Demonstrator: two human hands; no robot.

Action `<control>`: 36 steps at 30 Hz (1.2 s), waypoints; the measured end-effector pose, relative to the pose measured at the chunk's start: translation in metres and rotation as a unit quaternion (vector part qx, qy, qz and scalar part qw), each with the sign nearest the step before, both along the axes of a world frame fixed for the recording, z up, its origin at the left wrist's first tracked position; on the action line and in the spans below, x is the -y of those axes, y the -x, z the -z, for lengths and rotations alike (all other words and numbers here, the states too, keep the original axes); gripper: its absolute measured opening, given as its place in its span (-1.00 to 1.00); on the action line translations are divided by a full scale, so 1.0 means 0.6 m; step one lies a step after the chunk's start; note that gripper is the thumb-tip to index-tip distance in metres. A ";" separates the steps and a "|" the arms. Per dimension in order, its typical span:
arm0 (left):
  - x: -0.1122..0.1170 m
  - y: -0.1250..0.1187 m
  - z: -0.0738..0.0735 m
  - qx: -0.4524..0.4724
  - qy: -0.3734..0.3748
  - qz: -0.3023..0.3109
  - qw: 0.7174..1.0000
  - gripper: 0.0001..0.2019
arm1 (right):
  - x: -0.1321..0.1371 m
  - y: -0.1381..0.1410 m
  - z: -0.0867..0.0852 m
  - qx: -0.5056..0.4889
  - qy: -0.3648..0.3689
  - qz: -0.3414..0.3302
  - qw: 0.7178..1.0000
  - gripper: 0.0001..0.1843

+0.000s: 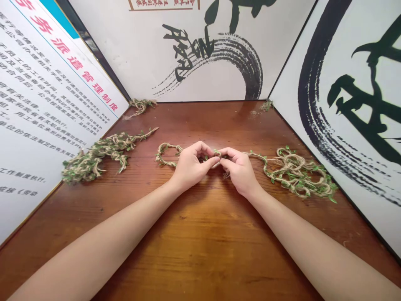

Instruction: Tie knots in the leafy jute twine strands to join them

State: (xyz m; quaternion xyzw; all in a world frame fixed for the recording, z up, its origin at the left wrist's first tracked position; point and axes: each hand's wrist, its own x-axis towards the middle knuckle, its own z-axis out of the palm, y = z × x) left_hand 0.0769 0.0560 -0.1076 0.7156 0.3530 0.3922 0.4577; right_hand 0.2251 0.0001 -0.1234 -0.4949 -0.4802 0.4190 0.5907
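Note:
My left hand [191,166] and my right hand [238,172] meet above the middle of the wooden table [200,234]. Their fingertips pinch a strand of jute twine with small green artificial leaves [216,154] between them. From my left hand, the strand curves into a small loop [166,154] lying on the wood. From my right hand, it runs into a loose tangled heap [294,175]. The exact crossing of the strand is hidden by my fingers.
A separate leafy twine bundle [100,154] lies at the left, and a small twine piece [139,106] sits in the far left corner. Leafy scraps [266,105] lie in the far right corner. Printed boards and calligraphy panels [351,104] wall in three sides of the table.

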 end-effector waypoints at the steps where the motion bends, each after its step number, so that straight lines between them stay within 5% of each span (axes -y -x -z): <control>1: 0.000 -0.001 0.000 -0.003 -0.006 -0.004 1.000 -0.79 | 0.000 0.000 -0.001 -0.013 0.005 -0.007 1.000 -0.85; 12: 0.002 0.000 0.002 -0.030 -0.063 -0.018 0.997 -0.85 | -0.007 -0.003 0.014 0.086 -0.034 0.051 0.994 -0.83; 20: -0.001 0.002 0.005 -0.036 -0.043 0.000 0.998 -0.84 | -0.009 0.000 0.021 0.010 -0.017 0.050 0.999 -0.67; 26: -0.001 0.001 0.004 -0.066 -0.098 0.002 0.993 -0.89 | -0.006 -0.001 0.017 0.006 -0.027 0.042 0.999 -0.67; 36: 0.000 -0.002 0.000 -0.006 -0.005 -0.030 1.000 -0.84 | -0.009 -0.002 0.013 -0.077 -0.013 0.024 0.997 -0.71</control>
